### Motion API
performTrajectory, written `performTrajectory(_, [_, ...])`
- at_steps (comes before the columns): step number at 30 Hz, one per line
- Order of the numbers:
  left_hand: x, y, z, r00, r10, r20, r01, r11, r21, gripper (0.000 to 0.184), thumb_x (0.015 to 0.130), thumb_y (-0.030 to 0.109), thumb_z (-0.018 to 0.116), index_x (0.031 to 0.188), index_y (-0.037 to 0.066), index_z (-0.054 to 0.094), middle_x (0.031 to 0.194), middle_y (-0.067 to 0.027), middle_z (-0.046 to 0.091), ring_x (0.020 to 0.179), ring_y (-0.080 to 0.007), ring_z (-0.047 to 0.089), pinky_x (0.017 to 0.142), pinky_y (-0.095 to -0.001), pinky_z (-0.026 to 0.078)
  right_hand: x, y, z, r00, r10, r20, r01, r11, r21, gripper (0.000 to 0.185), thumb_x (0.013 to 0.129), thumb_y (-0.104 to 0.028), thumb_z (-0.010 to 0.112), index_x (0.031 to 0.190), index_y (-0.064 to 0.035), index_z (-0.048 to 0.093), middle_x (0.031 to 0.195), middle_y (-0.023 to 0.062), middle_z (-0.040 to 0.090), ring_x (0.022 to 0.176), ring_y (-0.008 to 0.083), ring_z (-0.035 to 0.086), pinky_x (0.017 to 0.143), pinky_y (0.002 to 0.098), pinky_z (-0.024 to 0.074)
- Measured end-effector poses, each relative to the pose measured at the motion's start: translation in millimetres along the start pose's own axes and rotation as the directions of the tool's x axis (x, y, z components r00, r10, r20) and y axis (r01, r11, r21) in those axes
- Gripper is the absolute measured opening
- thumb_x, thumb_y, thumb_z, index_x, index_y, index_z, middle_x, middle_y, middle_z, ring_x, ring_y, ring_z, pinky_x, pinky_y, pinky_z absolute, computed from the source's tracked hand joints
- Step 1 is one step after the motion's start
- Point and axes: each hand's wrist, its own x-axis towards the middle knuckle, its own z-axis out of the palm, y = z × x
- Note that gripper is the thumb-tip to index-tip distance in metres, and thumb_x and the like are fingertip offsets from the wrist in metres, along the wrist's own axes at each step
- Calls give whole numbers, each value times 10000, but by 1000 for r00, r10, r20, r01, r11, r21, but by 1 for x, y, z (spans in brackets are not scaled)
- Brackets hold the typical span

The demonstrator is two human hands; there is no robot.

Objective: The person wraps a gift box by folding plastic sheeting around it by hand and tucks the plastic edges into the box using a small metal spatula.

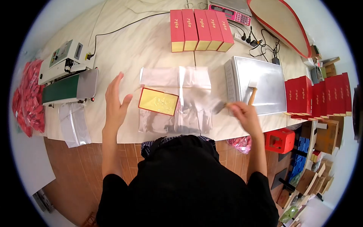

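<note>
My left hand (116,100) is open over the tabletop, fingers stretched and thumb apart, just left of a gold-topped box (159,101) with red edges. The box lies slightly turned on clear plastic bags (194,79) spread before me. In my right hand (245,115) is a flat brush (219,107), its dark head pointing left over the right side of the bags. Motion blurs the brush head, and I cannot tell whether it touches the plastic. A second brush (253,90), pale-bristled with a wooden handle, rests on a metal-topped scale (266,75) beside that hand.
Several red boxes (202,30) stand in a row at the back. A sealing machine (68,75) with a green belt is at the left, near bagged red packets (30,98). More red boxes (319,94) are stacked at right, above a red stool (280,140). Cables (264,45) lie behind the scale.
</note>
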Motion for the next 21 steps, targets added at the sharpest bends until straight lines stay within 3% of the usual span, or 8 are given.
performTrajectory(4, [-33,-33,29,958,-153,244,249,866,-434,984,820,544,728,1539,69,253,1521,-150,392,1421,-296,354,1175,-433,256,-6,73,-55,863,310,-399,-344,939,-13,318,999,-263,557,989,23,697,633,12,521,557,77,426,507,270,351])
performTrajectory(10, [-26,-38,75,888,-138,439,340,840,-423,1079,673,112,882,1542,85,242,1529,-119,375,1408,-260,381,1160,-390,313,-12,247,-87,518,513,-684,-550,812,192,521,1001,-397,515,968,103,658,718,118,610,596,172,539,564,338,438])
performTrajectory(12, [-20,-37,80,887,-85,453,340,785,-518,976,675,86,891,1473,89,330,1436,-81,479,1330,-205,472,1066,-366,429,-13,311,-83,530,487,-694,-625,778,69,525,1006,-398,489,998,102,650,746,161,639,642,254,592,627,387,470])
performTrajectory(14, [-15,-30,80,890,-76,450,335,777,-532,932,674,86,894,1430,80,348,1406,-79,493,1303,-196,488,1050,-360,443,-14,327,-72,483,311,-818,-513,858,24,546,997,-485,482,898,29,638,575,29,505,440,120,461,407,289,346])
performTrajectory(16, [-12,-21,83,891,-66,449,331,772,-543,889,673,86,897,1386,71,366,1376,-77,506,1277,-186,503,1033,-354,456,-14,297,-64,496,495,-714,-581,800,151,476,988,-412,501,983,45,633,728,115,619,624,207,598,553,351,470])
performTrajectory(18, [-16,-13,95,922,-132,363,337,736,-587,887,680,109,903,1358,61,335,1329,-93,518,1248,-181,509,1036,-353,449,-8,252,-38,532,95,-841,-697,612,-372,355,947,-238,570,1164,43,589,1059,230,631,1016,364,588,840,471,466])
performTrajectory(19, [-17,-9,103,938,-136,319,307,755,-579,883,703,117,890,1348,44,291,1284,-114,524,1227,-193,514,1022,-350,453,-10,250,-35,678,-54,-733,-586,563,-583,370,896,-160,615,1211,28,565,1195,233,575,1129,400,521,925,495,426])
performTrajectory(21, [-19,12,112,953,-157,260,286,755,-591,890,708,178,892,1342,22,287,1280,-148,535,1222,-224,527,1023,-357,444,3,189,3,644,-58,-763,-432,796,-425,380,885,-137,628,1218,31,563,1178,227,577,1101,409,528,949,487,416])
